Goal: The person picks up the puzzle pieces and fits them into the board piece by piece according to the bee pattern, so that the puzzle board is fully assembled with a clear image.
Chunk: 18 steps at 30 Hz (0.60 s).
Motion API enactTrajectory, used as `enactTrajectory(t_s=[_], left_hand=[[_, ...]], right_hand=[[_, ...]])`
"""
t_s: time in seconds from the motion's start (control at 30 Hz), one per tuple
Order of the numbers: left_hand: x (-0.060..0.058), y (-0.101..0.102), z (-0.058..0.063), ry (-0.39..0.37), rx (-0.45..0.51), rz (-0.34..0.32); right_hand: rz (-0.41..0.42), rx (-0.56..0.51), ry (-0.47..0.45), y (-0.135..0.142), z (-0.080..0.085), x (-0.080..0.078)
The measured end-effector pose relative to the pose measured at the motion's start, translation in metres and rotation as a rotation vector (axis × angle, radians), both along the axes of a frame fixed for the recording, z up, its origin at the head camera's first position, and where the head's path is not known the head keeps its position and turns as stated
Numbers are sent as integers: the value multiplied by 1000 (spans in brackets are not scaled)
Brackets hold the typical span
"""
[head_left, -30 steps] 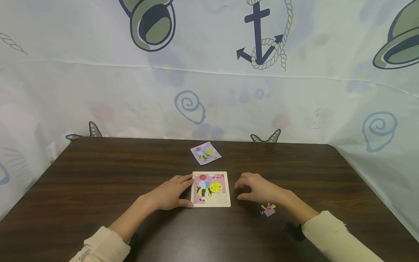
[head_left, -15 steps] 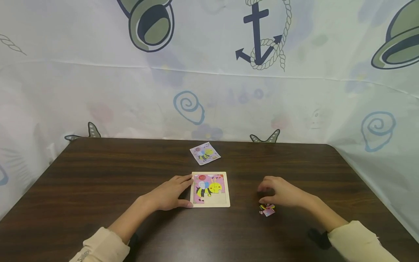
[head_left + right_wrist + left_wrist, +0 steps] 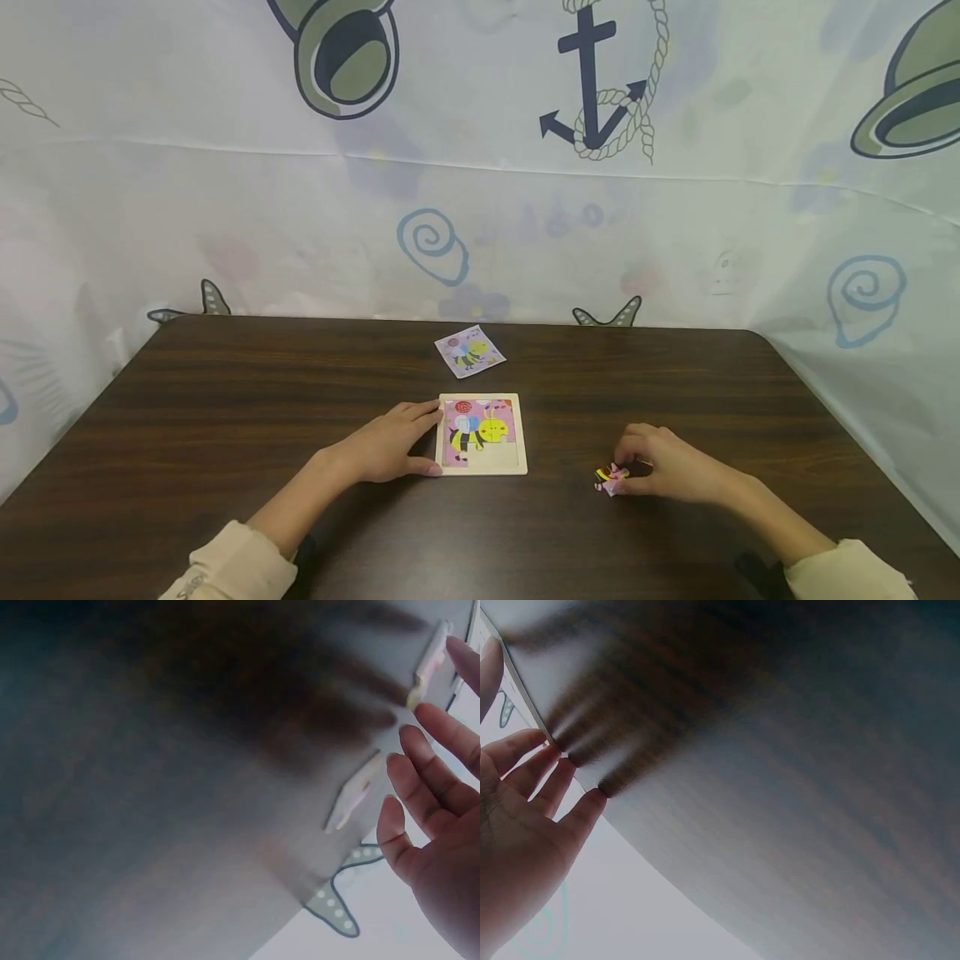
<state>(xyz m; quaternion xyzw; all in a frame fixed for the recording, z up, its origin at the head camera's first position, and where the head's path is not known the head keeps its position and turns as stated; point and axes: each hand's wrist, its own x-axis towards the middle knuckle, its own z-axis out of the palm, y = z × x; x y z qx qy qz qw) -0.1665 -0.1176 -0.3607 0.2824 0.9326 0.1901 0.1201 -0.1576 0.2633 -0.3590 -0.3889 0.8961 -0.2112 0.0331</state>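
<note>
A square jigsaw puzzle board (image 3: 487,469) with a pale wooden frame shows a yellow and black bee on pink. Its lower right part is bare wood. My left hand (image 3: 390,442) rests along the board's left edge, fingers fairly straight, thumb at the near corner. In the left wrist view, the fingertips of the left hand (image 3: 540,802) meet the board's thin edge. Off to the right, my right hand (image 3: 671,467) pinches a puzzle piece (image 3: 611,479) between thumb and index finger. The right wrist view shows that piece (image 3: 430,664) between the two fingertips, the other fingers loosely bent.
Behind the board, a small picture card (image 3: 470,351) with the same bee lies askew on the dark wooden table (image 3: 300,358). A white printed curtain (image 3: 487,192) hangs past the table's far edge.
My right hand has moved right and then toward me, from beside the board to the loose pieces, and its thumb and index finger have closed on one. The left hand has stayed at the board.
</note>
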Motion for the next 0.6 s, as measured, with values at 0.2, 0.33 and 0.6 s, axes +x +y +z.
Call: enactTrajectory(t_s=[0.2, 0.33, 0.6], left_hand=[[1, 0, -1, 4, -5, 2], [1, 0, -1, 3, -5, 5], [1, 0, -1, 6, -5, 2]], right_hand=[[-60, 33, 57, -3, -5, 6], [-65, 36, 86, -6, -8, 5], [-50, 17, 79, -6, -9, 4]])
